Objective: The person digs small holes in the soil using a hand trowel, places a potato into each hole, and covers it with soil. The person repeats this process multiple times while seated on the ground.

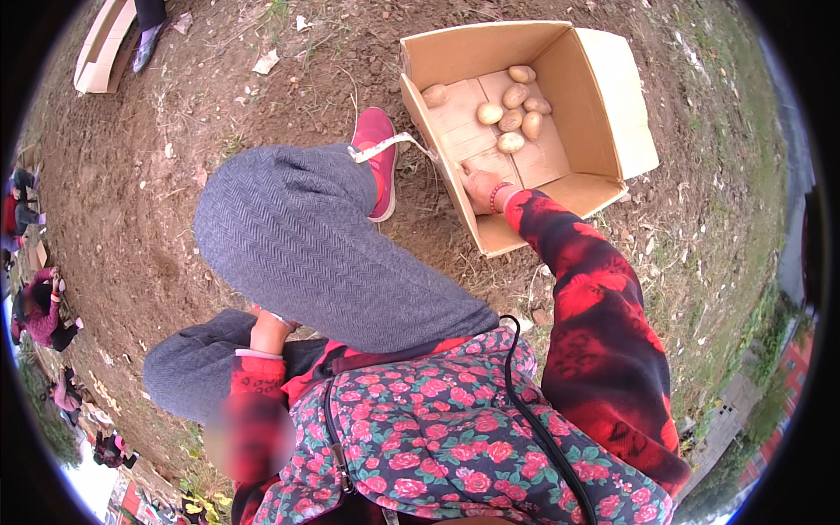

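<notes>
Several tan potatoes (pixel 510 121) lie on the bottom of an open cardboard box (pixel 590 111), most of them grouped towards its far side. One potato (pixel 436 96) sits apart by the left wall. My right hand (pixel 482 189) reaches down inside the box's near left corner, a red bead bracelet (pixel 497 195) at its wrist. Its fingertips are hard to make out, so I cannot tell whether they hold anything. My left hand (pixel 279 323) rests between my bent legs, its fingers hidden behind the grey trouser leg (pixel 315 243).
Bare soil (pixel 131 216) with scraps and dry stalks surrounds me. A pale patterned strip (pixel 394 139) runs from my knee to the box's left edge, above my red shoe (pixel 376 151). Another cardboard box (pixel 102 49) stands near a person's foot (pixel 148 49). Other people crouch at far left.
</notes>
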Tool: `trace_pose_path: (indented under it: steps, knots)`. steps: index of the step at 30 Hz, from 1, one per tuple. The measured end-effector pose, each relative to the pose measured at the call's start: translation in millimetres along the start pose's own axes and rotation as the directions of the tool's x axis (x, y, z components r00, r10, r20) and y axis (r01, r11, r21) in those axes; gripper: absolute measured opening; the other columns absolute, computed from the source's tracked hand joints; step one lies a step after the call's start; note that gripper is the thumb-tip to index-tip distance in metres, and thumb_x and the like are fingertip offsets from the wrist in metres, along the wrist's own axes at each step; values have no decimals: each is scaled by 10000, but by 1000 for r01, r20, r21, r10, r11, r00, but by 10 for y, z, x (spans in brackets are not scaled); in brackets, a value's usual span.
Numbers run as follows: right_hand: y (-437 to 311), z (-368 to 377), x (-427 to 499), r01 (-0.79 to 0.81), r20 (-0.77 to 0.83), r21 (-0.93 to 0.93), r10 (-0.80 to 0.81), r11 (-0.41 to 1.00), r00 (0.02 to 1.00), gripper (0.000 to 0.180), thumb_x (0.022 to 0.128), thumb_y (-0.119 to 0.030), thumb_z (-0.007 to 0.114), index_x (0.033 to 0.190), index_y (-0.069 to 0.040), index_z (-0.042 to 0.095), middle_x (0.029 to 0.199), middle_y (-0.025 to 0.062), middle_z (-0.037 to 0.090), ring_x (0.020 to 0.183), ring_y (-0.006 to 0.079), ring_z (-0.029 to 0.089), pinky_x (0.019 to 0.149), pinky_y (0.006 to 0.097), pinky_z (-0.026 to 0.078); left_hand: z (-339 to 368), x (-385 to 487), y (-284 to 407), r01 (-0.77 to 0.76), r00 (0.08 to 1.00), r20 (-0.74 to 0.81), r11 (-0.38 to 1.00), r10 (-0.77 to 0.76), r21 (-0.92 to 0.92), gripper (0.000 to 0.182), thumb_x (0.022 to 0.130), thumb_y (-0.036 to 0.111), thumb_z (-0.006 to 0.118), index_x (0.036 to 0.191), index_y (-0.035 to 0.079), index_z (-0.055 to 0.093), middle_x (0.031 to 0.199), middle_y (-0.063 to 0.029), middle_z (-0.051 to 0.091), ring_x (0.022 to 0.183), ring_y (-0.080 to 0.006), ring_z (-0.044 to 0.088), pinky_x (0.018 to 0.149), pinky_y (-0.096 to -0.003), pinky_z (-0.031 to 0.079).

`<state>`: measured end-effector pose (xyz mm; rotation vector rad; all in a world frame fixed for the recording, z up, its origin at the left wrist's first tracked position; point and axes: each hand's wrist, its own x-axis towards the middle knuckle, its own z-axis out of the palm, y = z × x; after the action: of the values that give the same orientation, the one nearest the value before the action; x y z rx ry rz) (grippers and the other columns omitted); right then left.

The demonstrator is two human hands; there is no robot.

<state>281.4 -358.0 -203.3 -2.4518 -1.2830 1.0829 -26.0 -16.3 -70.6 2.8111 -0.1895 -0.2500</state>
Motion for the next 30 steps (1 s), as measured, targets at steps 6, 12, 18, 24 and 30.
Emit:
trace_pose_path:
  steps: [6, 12, 18, 24, 30]
  knots:
    - [-25, -27, 0, 17, -64, 92, -11, 996, 998, 787, 546, -188, 710, 1236, -106, 341, 1149, 252, 366, 930, 388, 503, 826, 374, 433, 6, -39, 4, -2, 1000, -4, 1000, 2, -4, 303, 707, 225, 557, 987, 115, 587, 1003, -131, 580, 882, -290, 575, 732, -363, 471]
    - [58, -195, 44, -116, -101, -154, 101, 981, 990, 728, 569, -118, 665, 1225, -149, 350, 1106, 200, 392, 881, 350, 514, 769, 418, 439, -1, -105, 29, 17, 1000, -3, 1000, -17, -5, 298, 707, 225, 557, 982, 115, 589, 998, -130, 581, 880, -290, 576, 730, -364, 472]
    - [6, -310, 126, -261, -322, -6, 245, 965, 914, 600, 613, -147, 650, 1161, -182, 408, 1041, 203, 433, 931, 372, 473, 802, 417, 426, 11, -106, 7, 27, 1000, -7, 1000, -27, -7, 294, 706, 225, 557, 976, 114, 591, 993, -130, 583, 877, -290, 577, 728, -364, 472]
    - [203, -559, 243, -431, -483, 197, 470, 880, 739, 534, 600, -252, 677, 1090, -166, 483, 1057, 235, 444, 970, 358, 480, 803, 397, 438, 16, -95, -23, 20, 1000, 1, 1000, -20, -10, 289, 706, 225, 558, 970, 113, 593, 988, -130, 584, 874, -290, 578, 726, -365, 473]
    - [654, -902, 331, -480, -587, 364, 597, 798, 548, 550, 608, -323, 697, 1083, -123, 505, 1092, 176, 443, 998, 312, 486, 826, 370, 437, -8, -92, -32, 19, 1000, 6, 1000, -19, -7, 285, 706, 226, 558, 965, 113, 595, 983, -130, 586, 871, -290, 579, 724, -365, 473]
